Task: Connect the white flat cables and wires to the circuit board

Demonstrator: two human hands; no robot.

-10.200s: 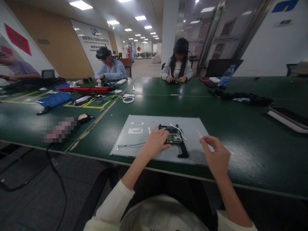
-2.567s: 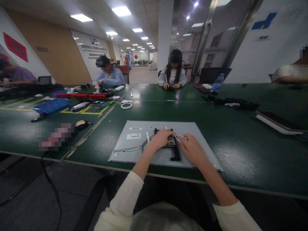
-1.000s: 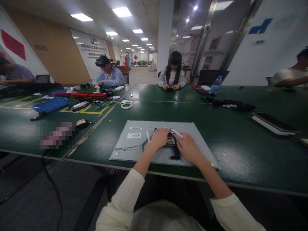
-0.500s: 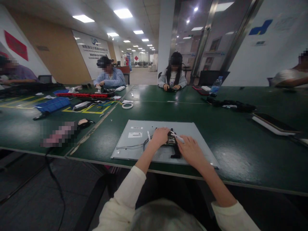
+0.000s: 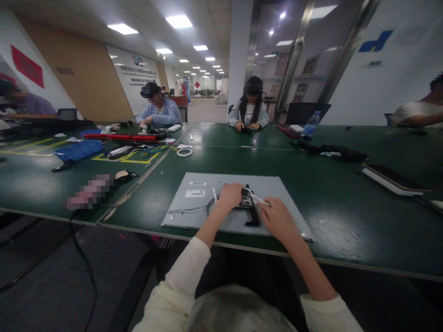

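A grey metal-backed panel [image 5: 192, 210], like the back of a flat screen, lies on the green table before me. On its middle sits a black bracket [image 5: 255, 217] with a small circuit board [image 5: 246, 201] beside it. My left hand [image 5: 231, 194] rests over the board's left side, fingers bent and closed; what is under them is hidden. From the board a narrow white strip [image 5: 259, 199] runs to my right hand [image 5: 278, 216], which pinches its right end. Grey cables [image 5: 188, 211] run left across the panel, near a short white strip [image 5: 214, 194].
A roll of white tape [image 5: 184, 152], a small wrench [image 5: 191, 137] and a blue tray [image 5: 79, 151] lie beyond the panel, leftward. A dark-topped white device [image 5: 394, 179] lies right, a water bottle [image 5: 312, 123] farther back. Several people sit around the table [image 5: 346, 212].
My right hand has shifted slightly right and down, away from the board, with the white strip more exposed. My left hand stays in place on the board.
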